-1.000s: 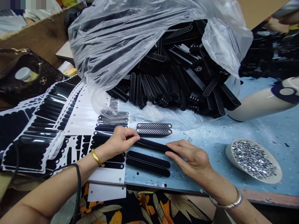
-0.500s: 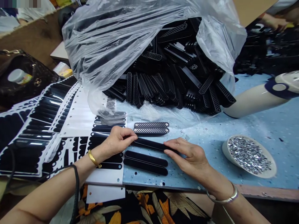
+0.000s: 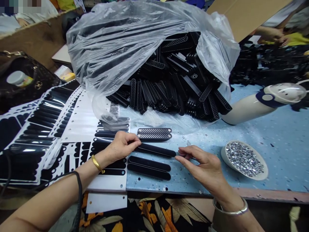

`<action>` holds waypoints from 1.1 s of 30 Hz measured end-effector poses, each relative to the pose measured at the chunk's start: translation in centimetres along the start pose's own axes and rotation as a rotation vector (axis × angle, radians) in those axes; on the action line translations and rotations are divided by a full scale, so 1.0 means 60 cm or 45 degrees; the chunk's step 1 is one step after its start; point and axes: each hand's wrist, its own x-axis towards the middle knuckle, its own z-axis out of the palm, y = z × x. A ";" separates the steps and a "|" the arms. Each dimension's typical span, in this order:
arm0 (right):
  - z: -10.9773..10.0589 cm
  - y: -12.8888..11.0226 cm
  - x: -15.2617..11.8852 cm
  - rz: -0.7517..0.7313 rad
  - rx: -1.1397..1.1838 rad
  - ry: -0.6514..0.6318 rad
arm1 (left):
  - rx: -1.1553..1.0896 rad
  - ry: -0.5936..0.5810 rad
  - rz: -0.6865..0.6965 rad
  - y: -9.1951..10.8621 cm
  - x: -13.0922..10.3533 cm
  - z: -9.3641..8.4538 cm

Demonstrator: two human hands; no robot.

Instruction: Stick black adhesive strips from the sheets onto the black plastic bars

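A slim black strip-shaped piece (image 3: 158, 150) with rounded ends lies slantwise over the blue tabletop. My left hand (image 3: 124, 145) pinches its left end between thumb and fingers. At its right end is my right hand (image 3: 199, 162), thumb and fingertips apart, the thumb close to the tip; whether it touches, I cannot tell. Just below lie two similar black pieces (image 3: 149, 168), side by side with their smooth faces up. Above the held piece, two black pieces with a silvery crosshatched face (image 3: 154, 133) rest together. Sheets of black strip stickers (image 3: 109, 172) sit under my left hand.
A clear plastic bag (image 3: 116, 42) full of black pieces (image 3: 166, 87) fills the back. To the right are a white bowl (image 3: 264, 174) of small shiny metal parts and a cream bottle (image 3: 248, 109) lying tilted. More sticker sheets (image 3: 29, 138) and a brown handbag (image 3: 31, 71) occupy the left.
My right hand has slid right along the black piece to its end, and its fingers have parted from the sides. My left hand keeps its pinch. The view has shifted slightly.
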 end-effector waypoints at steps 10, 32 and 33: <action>0.045 0.005 0.024 -0.046 0.054 -0.095 | 0.006 -0.021 0.042 -0.002 -0.001 -0.001; 0.019 -0.002 0.009 0.033 0.053 -0.049 | 0.027 0.001 0.059 -0.008 -0.002 0.001; 0.024 -0.002 0.009 0.024 0.056 -0.061 | 0.034 -0.004 0.067 -0.008 -0.001 0.000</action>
